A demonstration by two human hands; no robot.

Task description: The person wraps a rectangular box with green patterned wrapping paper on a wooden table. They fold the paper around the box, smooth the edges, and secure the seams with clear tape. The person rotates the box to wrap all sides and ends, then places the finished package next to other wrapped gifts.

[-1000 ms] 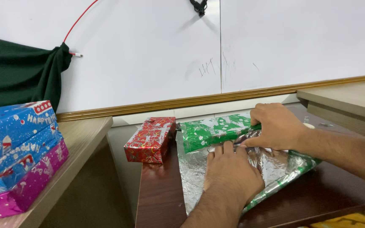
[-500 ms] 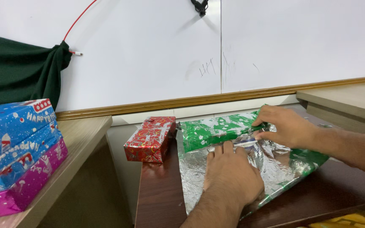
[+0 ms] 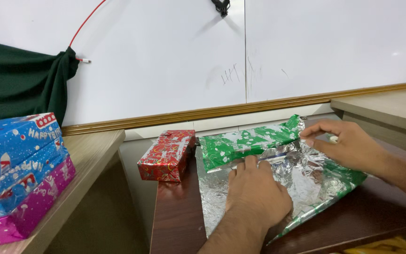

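Observation:
A sheet of green wrapping paper (image 3: pixel 245 143) with a silver underside (image 3: pixel 306 174) lies on a dark wooden table (image 3: pixel 177 216), partly folded over something beneath it. My left hand (image 3: pixel 257 195) lies flat on the silver side, fingertips at the folded green edge, pressing it down. My right hand (image 3: pixel 348 146) hovers to the right of the fold with fingers loosely curled, close to the raised green corner (image 3: pixel 293 126); it holds nothing that I can see.
A red wrapped box (image 3: pixel 167 155) stands at the table's left, touching the green paper. Blue and magenta wrapped boxes (image 3: pixel 17 174) are stacked on a light wooden ledge at far left. A whiteboard wall and dark green cloth (image 3: pixel 19 82) are behind.
My right hand has lifted off the folded green edge and drawn back to the right. The paper's right corner now stands up. My left hand has stayed pressed in place.

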